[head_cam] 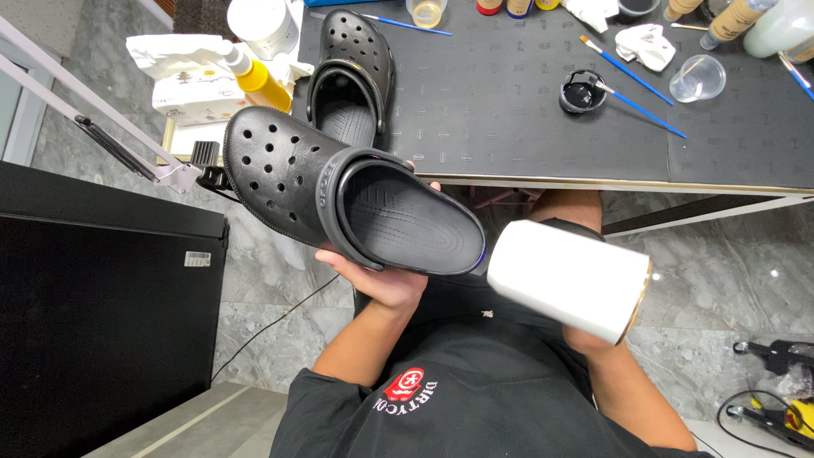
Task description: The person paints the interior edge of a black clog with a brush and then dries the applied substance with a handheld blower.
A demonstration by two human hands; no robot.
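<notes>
Nearest the camera, the person's left hand (383, 278) cups a black clog (339, 199) from underneath, fingers curled up around its heel end, palm against the sole. The clog is held in the air in front of the table's near edge, opening facing up toward the camera. Its long axis runs on a slant: the heel sits lower right, close to the body, and the rounded, perforated toe points up and to the left, away from the person.

Just right of the clog's heel, the right hand (585, 337) holds a white cylinder (566, 278) with a thin gold rim at its right end. The hand is mostly hidden behind it, so its fingers cannot be made out, though the cylinder rests in its grasp. The cylinder lies nearly sideways, tilted down to the right.

Farther off, a second black clog (352, 76) lies on the dark table (509, 110), toe pointing away. To the right stand a small black paint pot (582, 92) with a blue-handled brush (640, 106) in it, and a clear plastic cup (699, 78). A yellow spray bottle (254, 78) stands left of the table.
</notes>
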